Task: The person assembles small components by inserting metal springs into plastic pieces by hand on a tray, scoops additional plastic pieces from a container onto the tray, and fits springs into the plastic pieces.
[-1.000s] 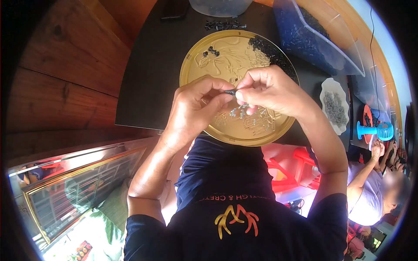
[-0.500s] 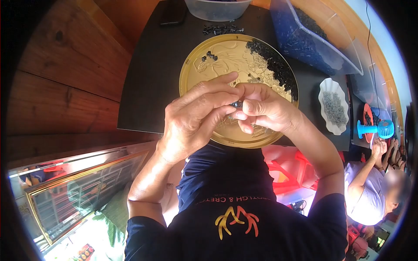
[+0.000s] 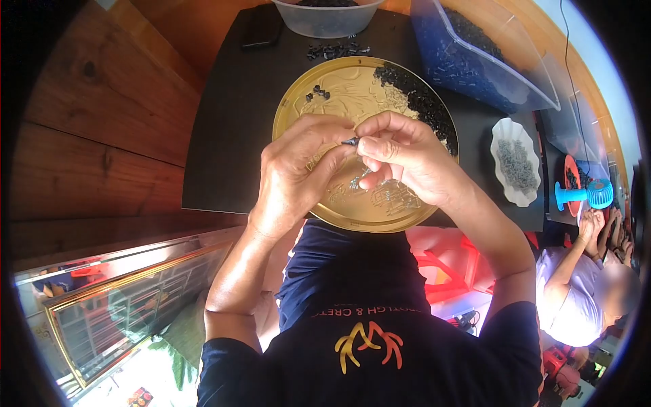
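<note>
Beside a plank wall point(image 3: 102, 88), at a dark table point(image 3: 224, 163) laid with small parts: pinches a small dark piece point(image 3: 350, 142) between the fingertips of left hand point(image 3: 291, 163) and right hand point(image 3: 417, 159), with part of its right end hidden by a thumb. Holds it over the middle of a gold tray point(image 3: 366, 225), clear of the black pieces point(image 3: 424, 102) along the far right side and the loose shiny bits point(image 3: 400, 198) toward the near rim. To the right, a white scalloped dish point(image 3: 498, 152) of grey bits.

Could well lose the piece to a slip, given so small a thing gripped by fingertips alone; could then struggle to find it if dropped among the similar black pieces. Might also scatter the shiny bits by brushing them with lowered right-hand fingers. Impossible to tell how firmly gripped.
</note>
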Tool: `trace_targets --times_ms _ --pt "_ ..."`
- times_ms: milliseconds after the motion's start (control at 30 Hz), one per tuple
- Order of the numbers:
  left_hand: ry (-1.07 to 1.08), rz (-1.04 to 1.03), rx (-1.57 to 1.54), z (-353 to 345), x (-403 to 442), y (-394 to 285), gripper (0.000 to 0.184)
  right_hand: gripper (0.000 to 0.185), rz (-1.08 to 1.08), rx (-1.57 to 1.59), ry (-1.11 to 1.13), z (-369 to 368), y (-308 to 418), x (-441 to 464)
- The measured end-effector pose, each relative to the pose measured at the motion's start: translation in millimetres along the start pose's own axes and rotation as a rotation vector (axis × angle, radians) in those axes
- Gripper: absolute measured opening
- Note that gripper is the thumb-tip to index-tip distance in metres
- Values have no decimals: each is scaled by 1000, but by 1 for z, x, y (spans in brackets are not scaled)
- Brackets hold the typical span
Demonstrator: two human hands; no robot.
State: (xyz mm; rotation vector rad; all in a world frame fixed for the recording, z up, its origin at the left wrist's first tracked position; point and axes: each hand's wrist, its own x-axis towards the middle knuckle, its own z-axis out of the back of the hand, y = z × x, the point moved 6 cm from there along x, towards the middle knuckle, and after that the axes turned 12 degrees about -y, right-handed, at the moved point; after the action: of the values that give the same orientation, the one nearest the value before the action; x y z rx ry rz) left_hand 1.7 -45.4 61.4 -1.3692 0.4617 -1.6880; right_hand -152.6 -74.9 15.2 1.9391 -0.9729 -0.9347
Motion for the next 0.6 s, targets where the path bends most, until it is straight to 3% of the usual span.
trace_targets --times_ms 300,600 --pt "-40 591 -443 -16 -22 33 17 21 54 -103 -66 5 0 1" --pt "3 755 -686 -15 -23 38 14 20 186 -154 -38 2 8 -5"
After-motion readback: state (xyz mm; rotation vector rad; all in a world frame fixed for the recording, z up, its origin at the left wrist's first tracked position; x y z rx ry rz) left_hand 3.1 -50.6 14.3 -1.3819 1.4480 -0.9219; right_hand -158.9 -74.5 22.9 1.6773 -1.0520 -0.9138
